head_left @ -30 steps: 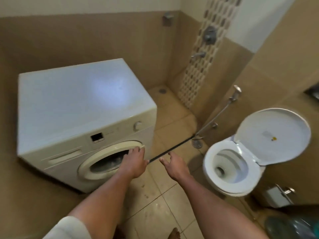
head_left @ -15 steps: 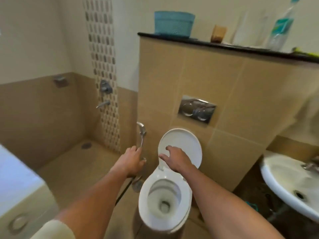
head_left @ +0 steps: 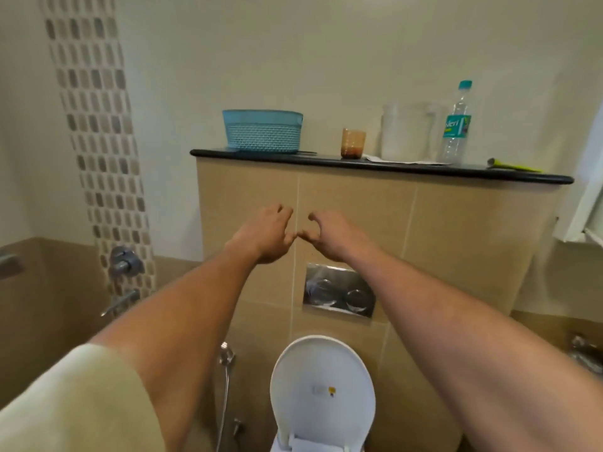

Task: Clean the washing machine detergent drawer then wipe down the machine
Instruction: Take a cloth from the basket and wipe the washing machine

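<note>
My left hand (head_left: 266, 234) and right hand (head_left: 329, 238), both empty with fingers loosely curled and tips nearly meeting, rise toward the black ledge (head_left: 375, 166); I judge the reach best aimed at the teal basket (head_left: 262, 132) at 11 o'clock, lifting clear of the brown glass (head_left: 353, 143). The washing machine, in view a second ago, is now out of frame.

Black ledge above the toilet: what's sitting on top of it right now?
On the black ledge, left to right: teal basket, brown tumbler, clear jug, water bottle, a green item. The basket's contents are hidden by its wall.
</note>
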Available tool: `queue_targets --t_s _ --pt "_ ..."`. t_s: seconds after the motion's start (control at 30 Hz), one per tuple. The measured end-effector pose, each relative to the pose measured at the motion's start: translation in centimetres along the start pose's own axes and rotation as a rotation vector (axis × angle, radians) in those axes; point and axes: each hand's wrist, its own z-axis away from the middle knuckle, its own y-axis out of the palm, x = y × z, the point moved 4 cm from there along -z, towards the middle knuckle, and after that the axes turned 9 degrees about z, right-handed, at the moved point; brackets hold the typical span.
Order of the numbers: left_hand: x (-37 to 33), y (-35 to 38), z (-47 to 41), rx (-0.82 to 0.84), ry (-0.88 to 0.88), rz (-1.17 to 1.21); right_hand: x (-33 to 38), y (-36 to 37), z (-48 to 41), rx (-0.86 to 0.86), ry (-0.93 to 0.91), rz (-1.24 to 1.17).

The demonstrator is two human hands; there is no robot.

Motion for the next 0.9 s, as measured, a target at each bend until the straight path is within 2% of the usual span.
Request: queue_targets --t_s 0.23,0.43,0.5,0.7,0.8,0.9 --pt "8.0 -8.7 -12.5 -0.179 0.079 -0.074 1.4 -6.9 -13.5 -0.188 -0.049 0.203" --pt "13.4 -13.5 -20.7 -0.276 0.058 -0.058 0.9 -9.2 -21.7 -0.265 0.010 0.194" --pt "15.4 -13.7 -23.1 -0.318 -0.021 0.042 0.3 -9.1 -24.1 -0.264 0.056 0.132" --pt "20.9 -10.6 -27.0 -0.402 -0.317 0.550 -0.7 -6.8 -28.7 -0.209 0.117 -0.218" --pt "22.0 -9.0 -27.8 -0.379 -0.365 0.824 -0.4 -5.3 -29.7 -0.189 0.083 -0.363" --pt "22.4 -8.4 -27.9 -0.390 -0.359 1.032 -0.3 -4.3 -29.9 -0.261 0.075 -0.456"
